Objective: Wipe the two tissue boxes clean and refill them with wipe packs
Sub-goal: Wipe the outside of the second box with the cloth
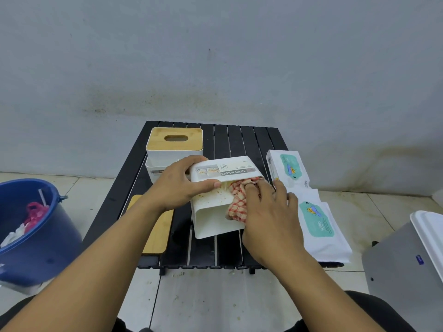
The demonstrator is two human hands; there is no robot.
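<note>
White tissue box (pixel 215 224), red cloth (pixel 238 204) inside

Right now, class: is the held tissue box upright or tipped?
Tipped: the tissue box turns its mouth toward the camera, label side up, checked cloth inside.

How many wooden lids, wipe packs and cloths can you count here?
Light wooden lids: 2
White wipe packs with teal labels: 2
Red-and-white checked cloth: 1
Total: 5
</note>
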